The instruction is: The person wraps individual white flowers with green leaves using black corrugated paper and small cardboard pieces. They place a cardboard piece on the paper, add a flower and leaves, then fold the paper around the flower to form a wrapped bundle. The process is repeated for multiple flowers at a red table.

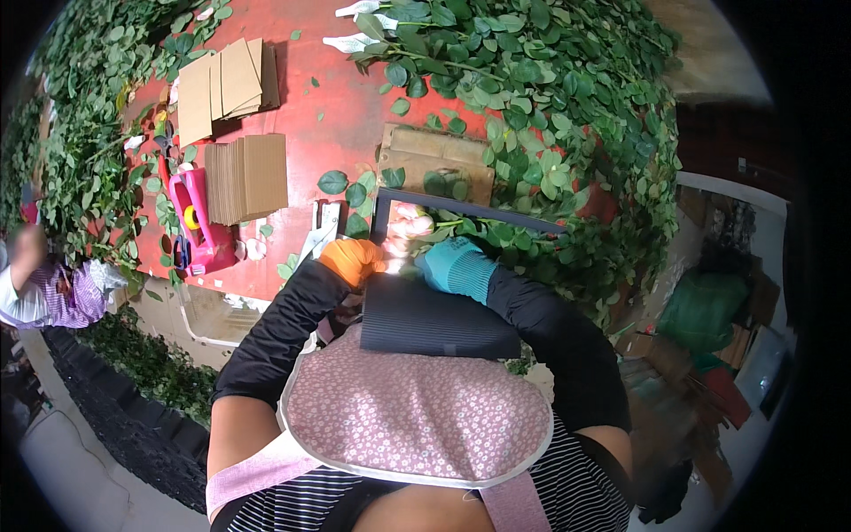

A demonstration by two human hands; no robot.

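Note:
Pale pink roses (409, 222) lie with their heads toward the left, inside a dark raised edge (470, 208) at the table's near side. My left hand (355, 261), in an orange glove, reaches in from the left just below the rose heads with its fingers bent together. From the right comes my right hand (456, 265) in a teal glove, fingers curled toward the left hand. Strong glare between the hands hides what the fingertips grip. A black ribbed pad (439, 315) slopes down below both hands toward my lap.
Leafy green stems (550, 97) heap over the red table (324, 80) at right and far left. Cardboard sheets (248, 177), a pink tape dispenser (197, 222) and a brown board (434, 164) lie beyond my hands. Another person's arm (22, 266) shows at far left.

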